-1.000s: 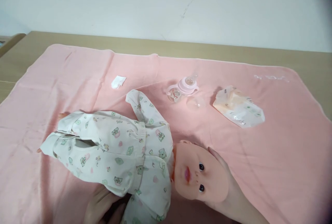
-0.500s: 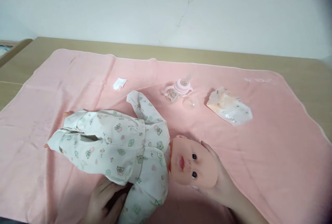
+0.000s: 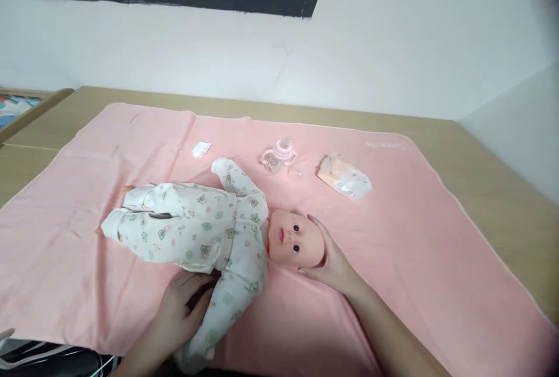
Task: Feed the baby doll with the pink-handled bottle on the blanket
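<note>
A baby doll (image 3: 209, 226) lies on its back on a pink blanket (image 3: 393, 237), head to the right and feet to the left. It wears white clothes printed with small green and pink figures. My right hand (image 3: 334, 263) cups the crown of its head, thumb on the near side and fingers on the far side. At the doll's near side, by the waist, my left hand (image 3: 186, 301) is curled against the clothing. Its fingertips are tucked under the doll's body and partly hidden. The doll's near sleeve lies beside my left hand.
Beyond the doll stand a pink-handled baby bottle (image 3: 279, 156) and its clear cap (image 3: 295, 173). A crinkled plastic packet (image 3: 346, 177) lies to their right, a small white folded piece (image 3: 201, 149) to their left. Dark items with cables (image 3: 52, 359) sit below the blanket's near-left edge.
The view has tilted up and drawn back, bringing a dark frame on the wall into sight. Both hands keep their places on the doll, which looks smaller.
</note>
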The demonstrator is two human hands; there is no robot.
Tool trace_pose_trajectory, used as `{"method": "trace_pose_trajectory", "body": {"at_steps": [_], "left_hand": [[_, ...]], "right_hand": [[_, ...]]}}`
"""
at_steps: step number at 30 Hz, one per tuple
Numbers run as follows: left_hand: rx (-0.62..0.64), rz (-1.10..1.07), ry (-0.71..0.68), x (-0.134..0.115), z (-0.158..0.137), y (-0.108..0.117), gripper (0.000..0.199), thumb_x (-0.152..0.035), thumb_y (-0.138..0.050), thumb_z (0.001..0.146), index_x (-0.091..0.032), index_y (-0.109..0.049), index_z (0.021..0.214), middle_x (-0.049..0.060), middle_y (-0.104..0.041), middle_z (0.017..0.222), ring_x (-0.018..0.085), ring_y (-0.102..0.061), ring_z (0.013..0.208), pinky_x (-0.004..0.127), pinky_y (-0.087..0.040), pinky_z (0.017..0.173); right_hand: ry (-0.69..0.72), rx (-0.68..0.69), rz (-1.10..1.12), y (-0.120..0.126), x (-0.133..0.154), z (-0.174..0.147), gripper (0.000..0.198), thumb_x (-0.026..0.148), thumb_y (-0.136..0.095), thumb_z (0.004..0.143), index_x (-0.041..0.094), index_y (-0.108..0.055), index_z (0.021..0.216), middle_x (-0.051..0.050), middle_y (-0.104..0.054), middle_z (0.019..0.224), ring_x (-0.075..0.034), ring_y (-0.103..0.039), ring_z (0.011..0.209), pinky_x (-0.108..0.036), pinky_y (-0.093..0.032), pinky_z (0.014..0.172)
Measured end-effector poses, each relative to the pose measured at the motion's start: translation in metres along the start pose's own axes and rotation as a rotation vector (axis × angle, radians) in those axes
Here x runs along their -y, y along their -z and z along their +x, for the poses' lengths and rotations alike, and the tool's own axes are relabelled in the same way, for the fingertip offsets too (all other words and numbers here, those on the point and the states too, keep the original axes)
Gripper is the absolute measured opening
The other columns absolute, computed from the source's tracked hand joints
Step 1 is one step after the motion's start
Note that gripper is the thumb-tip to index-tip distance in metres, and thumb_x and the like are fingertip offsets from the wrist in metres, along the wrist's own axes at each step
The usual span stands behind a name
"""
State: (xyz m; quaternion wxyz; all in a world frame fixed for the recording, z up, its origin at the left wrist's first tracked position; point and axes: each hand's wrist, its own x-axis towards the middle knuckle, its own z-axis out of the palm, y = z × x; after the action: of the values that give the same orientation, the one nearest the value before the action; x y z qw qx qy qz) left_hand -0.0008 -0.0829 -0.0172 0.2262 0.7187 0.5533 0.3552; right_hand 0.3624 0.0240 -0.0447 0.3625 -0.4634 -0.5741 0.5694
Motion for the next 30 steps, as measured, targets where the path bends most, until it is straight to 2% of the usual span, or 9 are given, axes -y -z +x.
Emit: {"method": "trace_pose_trajectory", "body": {"at_steps": [5,8,10,12,15,18,22,25,30], "left_hand": [[-0.004,0.005,0.034,0.005,0.001,-0.003,0.022,-0.027,-0.062,0.100,-0.023,-0.083,0.101,0.005,-0.087,0.100,0.023,-0.083,0.089,0.033,-0.067,0.079],[0.005,0.006,0.073,0.009,0.000,-0.006,0.024,-0.030,-0.061,0.100,-0.021,-0.083,0.102,0.006,-0.087,0.102,0.025,-0.083,0.092,0.035,-0.067,0.080],[-0.001,0.005,0.093,0.013,-0.001,-0.009,0.025,-0.031,-0.061,0.100,-0.021,-0.084,0.102,0.007,-0.087,0.102,0.026,-0.083,0.092,0.037,-0.067,0.082],[-0.003,0.003,0.112,0.018,-0.002,-0.012,0.026,-0.032,-0.060,0.099,-0.021,-0.084,0.100,0.007,-0.086,0.102,0.027,-0.083,0.092,0.038,-0.066,0.082],[0.015,-0.004,0.127,0.025,-0.002,-0.015,0.029,-0.033,-0.058,0.098,-0.022,-0.084,0.100,0.008,-0.086,0.103,0.028,-0.082,0.095,0.041,-0.066,0.084],[0.045,0.007,0.137,0.030,-0.002,-0.016,0.032,-0.034,-0.056,0.097,-0.021,-0.084,0.103,0.010,-0.086,0.107,0.031,-0.082,0.099,0.046,-0.065,0.089],[0.087,-0.001,0.139,0.033,-0.001,-0.017,0.032,-0.034,-0.056,0.099,-0.022,-0.084,0.103,0.010,-0.086,0.109,0.033,-0.081,0.102,0.048,-0.064,0.090],[0.097,-0.010,0.126,0.035,-0.001,-0.017,0.030,-0.032,-0.056,0.098,-0.022,-0.084,0.102,0.010,-0.086,0.108,0.033,-0.081,0.102,0.047,-0.064,0.090],[0.126,-0.026,0.084,0.038,-0.001,-0.017,0.028,-0.028,-0.055,0.099,-0.021,-0.082,0.102,0.009,-0.085,0.108,0.030,-0.080,0.101,0.044,-0.062,0.091]], "right_hand": [[-0.019,0.026,0.049,0.003,-0.001,0.004,0.137,0.054,-0.102,0.061,0.031,-0.025,0.173,-0.021,-0.023,0.182,-0.041,-0.040,0.164,-0.055,-0.056,0.119],[0.020,0.024,0.179,0.001,-0.001,0.010,0.126,0.062,-0.099,0.064,0.034,-0.034,0.169,-0.016,-0.028,0.182,-0.036,-0.039,0.166,-0.051,-0.050,0.125],[0.034,-0.106,0.366,-0.005,0.001,0.015,0.106,0.074,-0.091,0.069,0.031,-0.050,0.157,-0.015,-0.044,0.174,-0.033,-0.044,0.164,-0.050,-0.045,0.130],[-0.013,-0.371,0.530,-0.017,0.005,0.018,0.083,0.076,-0.085,0.074,0.026,-0.064,0.137,-0.014,-0.061,0.160,-0.031,-0.054,0.155,-0.050,-0.045,0.130],[-0.144,-0.720,0.697,-0.040,0.017,0.014,0.053,0.055,-0.085,0.075,0.021,-0.073,0.114,-0.011,-0.076,0.134,-0.027,-0.068,0.134,-0.044,-0.051,0.124],[-0.220,-0.840,0.868,-0.060,0.030,0.000,0.039,0.037,-0.081,0.075,0.020,-0.075,0.109,-0.007,-0.079,0.119,-0.020,-0.072,0.120,-0.034,-0.058,0.113],[-0.104,-0.993,0.881,-0.082,0.035,-0.016,0.045,0.035,-0.081,0.073,0.022,-0.072,0.116,-0.004,-0.078,0.124,-0.016,-0.072,0.122,-0.028,-0.056,0.113],[-0.122,-1.012,0.863,-0.089,0.034,-0.017,0.054,0.038,-0.084,0.065,0.020,-0.071,0.114,-0.005,-0.078,0.122,-0.018,-0.072,0.119,-0.032,-0.055,0.115],[-0.036,-1.061,0.679,-0.067,0.049,-0.001,0.059,0.038,-0.087,0.060,0.020,-0.073,0.114,-0.005,-0.076,0.128,-0.022,-0.072,0.122,-0.038,-0.053,0.118]]}}
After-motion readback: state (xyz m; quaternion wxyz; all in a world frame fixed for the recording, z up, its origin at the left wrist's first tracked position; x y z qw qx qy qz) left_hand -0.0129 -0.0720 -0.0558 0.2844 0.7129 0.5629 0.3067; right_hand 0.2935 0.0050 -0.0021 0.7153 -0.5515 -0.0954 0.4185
